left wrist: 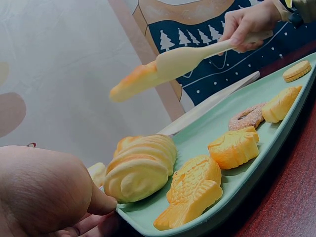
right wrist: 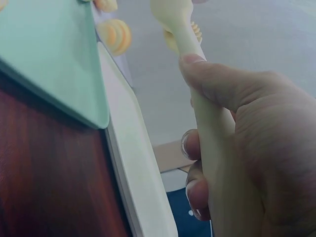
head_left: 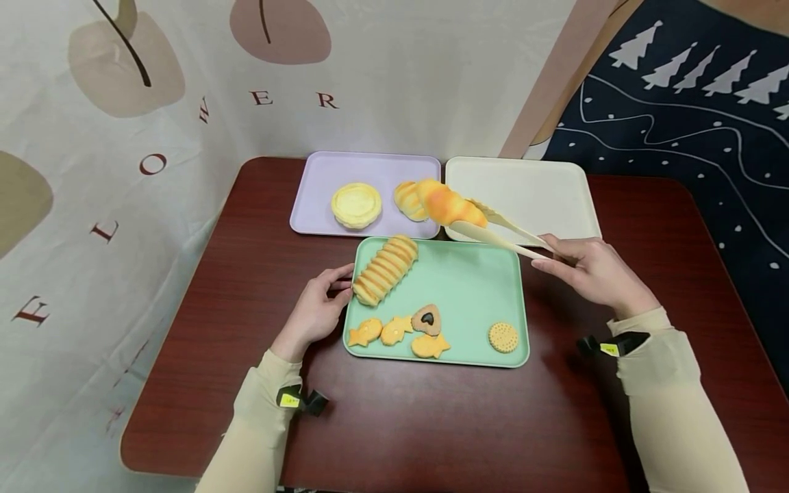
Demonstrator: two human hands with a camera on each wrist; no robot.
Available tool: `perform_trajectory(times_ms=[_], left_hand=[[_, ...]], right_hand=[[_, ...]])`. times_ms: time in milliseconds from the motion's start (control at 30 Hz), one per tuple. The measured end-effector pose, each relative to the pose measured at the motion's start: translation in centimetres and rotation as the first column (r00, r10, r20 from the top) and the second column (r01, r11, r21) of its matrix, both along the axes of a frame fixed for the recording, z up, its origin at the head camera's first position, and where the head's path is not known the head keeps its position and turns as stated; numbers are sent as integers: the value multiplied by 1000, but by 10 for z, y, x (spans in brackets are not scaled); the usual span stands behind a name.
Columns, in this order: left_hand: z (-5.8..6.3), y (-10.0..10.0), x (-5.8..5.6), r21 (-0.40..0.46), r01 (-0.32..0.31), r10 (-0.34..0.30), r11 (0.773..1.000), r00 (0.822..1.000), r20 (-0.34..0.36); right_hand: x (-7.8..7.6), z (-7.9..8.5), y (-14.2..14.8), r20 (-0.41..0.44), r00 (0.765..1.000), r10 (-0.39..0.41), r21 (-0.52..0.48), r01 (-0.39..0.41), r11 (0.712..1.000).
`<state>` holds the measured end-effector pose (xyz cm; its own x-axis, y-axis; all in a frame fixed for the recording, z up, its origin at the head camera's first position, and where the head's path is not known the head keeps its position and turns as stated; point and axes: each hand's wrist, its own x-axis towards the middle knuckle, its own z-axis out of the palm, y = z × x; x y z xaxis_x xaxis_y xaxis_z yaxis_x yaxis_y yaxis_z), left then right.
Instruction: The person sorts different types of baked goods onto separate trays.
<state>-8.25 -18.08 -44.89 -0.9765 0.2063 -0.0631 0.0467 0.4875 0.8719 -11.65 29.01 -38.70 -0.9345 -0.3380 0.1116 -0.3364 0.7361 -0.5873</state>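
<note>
My right hand [head_left: 594,274] grips cream-coloured tongs [head_left: 493,236], thumb along one handle. Between the tong tips is a golden bread roll [head_left: 446,204], raised above the place where the lilac tray [head_left: 314,219] and the white tray [head_left: 524,178] meet. My left hand [head_left: 317,305] holds the left edge of a green tray [head_left: 468,294], its thumb at the rim in the left wrist view. Right beside those fingers lies a ridged loaf [head_left: 386,270]. Several cookies line the tray's front, including a fish-shaped cookie [head_left: 366,332] and a heart cookie [head_left: 427,320] with a dark centre.
On the lilac tray are a round yellow tart [head_left: 356,205] and a striped bun [head_left: 409,200], partly covered by the raised roll. A round cracker [head_left: 503,337] sits at the green tray's front right. Printed cloth [head_left: 394,82] hangs behind the dark wooden table [head_left: 481,424].
</note>
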Motion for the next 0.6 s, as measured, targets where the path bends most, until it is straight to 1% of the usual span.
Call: perform_trajectory(times_ms=[367, 467, 600], left_hand=[[1, 0, 1, 1, -6, 6, 1000, 1000, 1], [0, 0, 0, 1, -4, 4, 1000, 1000, 5], [0, 0, 0, -1, -2, 2, 1000, 1000, 0]], right_hand=[[-28, -2, -17, -62, 996, 62, -22, -63, 998], [-35, -2, -23, -80, 995, 66, -12, -67, 998], [-44, -2, -31, -78, 995, 60, 1, -60, 998]])
